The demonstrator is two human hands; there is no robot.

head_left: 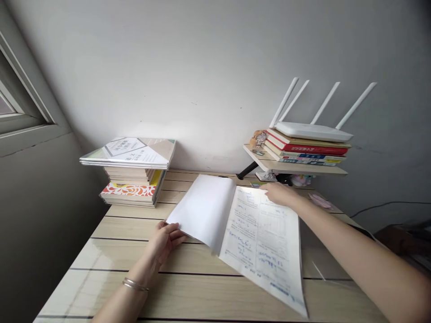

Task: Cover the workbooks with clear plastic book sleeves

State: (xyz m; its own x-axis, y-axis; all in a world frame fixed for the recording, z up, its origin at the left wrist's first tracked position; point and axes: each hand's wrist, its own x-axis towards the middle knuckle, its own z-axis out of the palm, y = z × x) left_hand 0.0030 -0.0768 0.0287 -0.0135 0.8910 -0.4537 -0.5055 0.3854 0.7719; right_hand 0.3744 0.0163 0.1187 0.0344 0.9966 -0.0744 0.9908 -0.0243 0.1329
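Note:
An open booklet (276, 242) is held slightly tilted over the wooden table, its right page covered in print and blue handwriting. The left side of it is a blank white sheet (205, 206). My left hand (166, 237), with bracelets at the wrist, pinches the lower left corner of that sheet, thumb on top and fingers beneath. At the upper edge of the written page, my right hand (279, 194) grips the booklet; its fingertips are partly hidden.
A stack of books (131, 188) with white booklets (131, 151) on top stands at the back left. Back right, a small raised shelf (296, 168) bears several books (306, 148) and a white router (311, 131) with upright antennas. A pink item (319, 201) lies on the table (111, 251).

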